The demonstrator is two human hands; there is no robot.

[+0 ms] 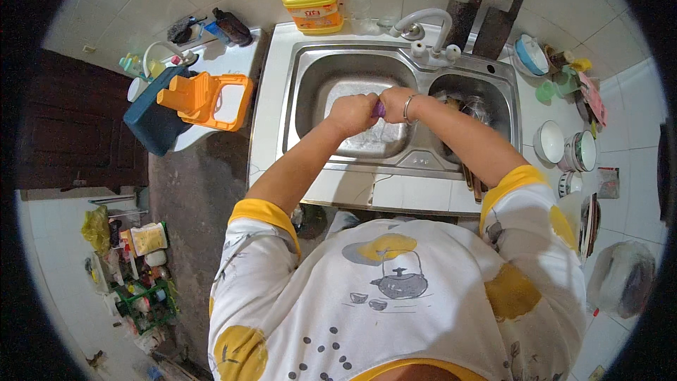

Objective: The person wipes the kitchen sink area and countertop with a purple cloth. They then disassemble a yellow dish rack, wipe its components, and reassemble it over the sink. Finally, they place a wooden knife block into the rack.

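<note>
Above the large left basin of the steel sink (291,109), my two hands are closed close together. My left hand (355,114) and my right hand (399,104) grip a bunched purple cloth (379,109); only a small part of it shows between the fists. A thin whitish streak, perhaps water, hangs below it. My right wrist wears a metal bangle (407,109). The white faucet (434,28) stands behind the hands, its spout turned to the left. In the smaller right basin, a clear, shiny item (477,108) lies partly hidden by my right forearm.
A yellow detergent jug (312,3) stands behind the sink at left. Two cleavers (499,28) lean on the back wall. White bowls (549,141) crowd the right counter. At left, an orange plastic piece (204,101) and a dark blue tub (156,116) rest on a washbasin (243,63).
</note>
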